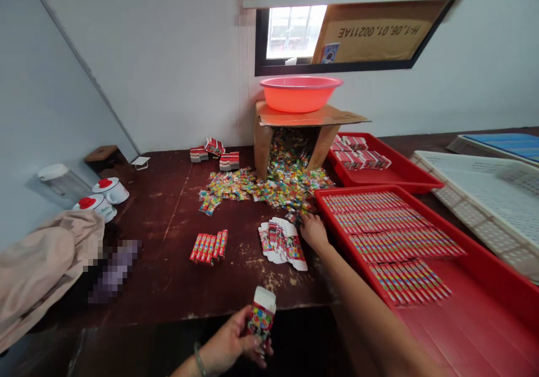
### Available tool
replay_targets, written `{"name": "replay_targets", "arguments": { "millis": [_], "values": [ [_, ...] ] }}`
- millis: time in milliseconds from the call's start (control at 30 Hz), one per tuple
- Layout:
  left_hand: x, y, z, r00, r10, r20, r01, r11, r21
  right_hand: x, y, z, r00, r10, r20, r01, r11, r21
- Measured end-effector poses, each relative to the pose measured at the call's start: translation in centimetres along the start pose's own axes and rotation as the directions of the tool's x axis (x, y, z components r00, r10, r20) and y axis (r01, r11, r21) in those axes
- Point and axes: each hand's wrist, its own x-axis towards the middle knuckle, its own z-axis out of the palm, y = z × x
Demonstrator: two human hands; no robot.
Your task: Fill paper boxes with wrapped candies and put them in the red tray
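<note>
My left hand is closed around a small red printed candy box, held upright near the table's front edge with its white top flap raised. My right hand reaches to the near right edge of a pile of small clear candy packets. Its fingers are curled down onto the packets, and the fingertips are partly hidden. Just left of that hand lies a fanned stack of flattened white and red boxes. A short row of red candy boxes sits farther left on the dark table.
Packets spill from a cardboard carton with a pink basin on top. At right, a red tray holds rows of filled boxes; another red tray holds box stacks. Lidded mugs and a cloth lie left.
</note>
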Motion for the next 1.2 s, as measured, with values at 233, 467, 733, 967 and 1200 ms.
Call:
{"name": "replay_targets", "arguments": {
  "millis": [233,467,733,967,1200],
  "values": [
    [0.8,0.9,-0.5,0.975,0.084,-0.205,-0.104,0.991,-0.088,-1.6,0.0,0.2,0.998,0.043,-0.045,-0.041,0.998,0.056],
    [1.6,2.7,-0.8,0.980,0.098,-0.171,-0.105,0.994,-0.037,-10.4,-7.4,-2.7,0.787,-0.355,0.504,0.080,0.869,0.488],
    [0.7,2.1,0.1,0.960,0.176,-0.216,-0.131,0.969,0.207,-13.7,-10.7,-0.9,0.704,-0.495,0.509,0.380,0.868,0.319],
    [-0.3,2.4,-0.5,0.947,0.144,-0.286,-0.112,0.986,0.125,-15.1,-10.1,0.4,0.822,-0.443,0.357,0.354,0.889,0.290],
    [-0.2,0.9,-0.8,0.968,0.052,-0.246,0.005,0.974,0.227,-14.9,-11.0,-0.4,0.606,-0.611,0.509,0.717,0.697,-0.016]
  ]
}}
